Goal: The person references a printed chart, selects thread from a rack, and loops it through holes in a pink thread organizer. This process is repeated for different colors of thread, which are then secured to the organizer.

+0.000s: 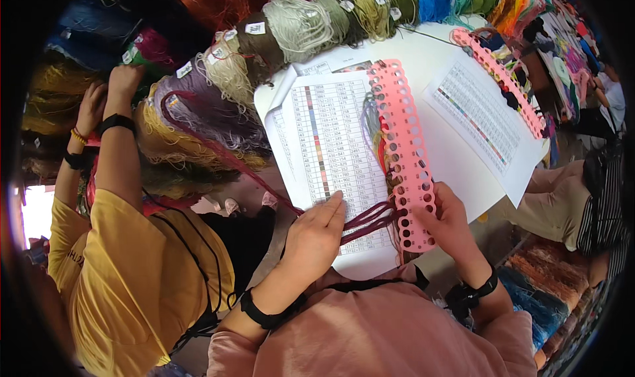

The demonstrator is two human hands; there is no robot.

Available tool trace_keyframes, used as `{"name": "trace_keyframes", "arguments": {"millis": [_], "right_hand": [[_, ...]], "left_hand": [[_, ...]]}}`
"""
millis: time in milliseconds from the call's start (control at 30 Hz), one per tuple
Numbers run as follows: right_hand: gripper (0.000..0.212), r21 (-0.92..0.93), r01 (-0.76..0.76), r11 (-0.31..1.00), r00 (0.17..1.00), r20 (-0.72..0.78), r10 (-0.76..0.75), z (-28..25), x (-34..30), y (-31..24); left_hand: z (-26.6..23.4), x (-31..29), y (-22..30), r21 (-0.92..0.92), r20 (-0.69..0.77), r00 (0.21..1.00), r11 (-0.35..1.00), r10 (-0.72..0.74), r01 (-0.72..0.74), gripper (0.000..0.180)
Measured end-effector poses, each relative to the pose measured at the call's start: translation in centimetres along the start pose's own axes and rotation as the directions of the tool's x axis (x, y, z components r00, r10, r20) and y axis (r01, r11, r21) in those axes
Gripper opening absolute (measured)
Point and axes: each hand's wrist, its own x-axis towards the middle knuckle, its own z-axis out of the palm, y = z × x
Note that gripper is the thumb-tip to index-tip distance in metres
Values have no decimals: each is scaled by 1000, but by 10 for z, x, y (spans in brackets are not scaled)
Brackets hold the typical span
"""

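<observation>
Pink, long flat card with round-holed edges: near end by white tabletop near edge, bare strip to its right. Dark-red thread bundle meets its left edge. Left hand closed around bundle; right hand pinches card's right edge. Coloured yarn hanks crowd far edge.

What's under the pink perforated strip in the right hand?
A white printed paper sheet seems to run under the pink perforated strip; multicoloured threads line its left edge. Whatever its solid parts and the right hand cover is hidden.
</observation>
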Motion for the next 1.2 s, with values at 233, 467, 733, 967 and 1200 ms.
{"name": "trace_keyframes", "arguments": {"millis": [233, 467, 733, 967, 1200], "right_hand": [[36, -697, 227, 680, 898, -121, -423, 4, 6, -21], [25, -602, 640, 478, 687, 170, -706, 9, 37, -22], [18, -607, 716, 345, 580, 243, -777, 17, 54, 10], [13, -582, 706, 403, 601, 193, -775, 16, 52, 1], [12, -508, 722, 470, 599, 119, -792, 18, 51, -14]], "left_hand": [[-6, 6, 3, 153, 26, 999, 987, 43, -46, 21], [-30, 39, 13, 226, 424, 903, 973, -62, -39, 12], [-76, 146, 8, 213, 304, 952, 977, -35, -32, 7], [-174, 288, -37, -356, -279, 959, 933, -52, -53, 9], [-208, 378, -77, -239, -644, 765, 951, -3, -197, 13]]}}
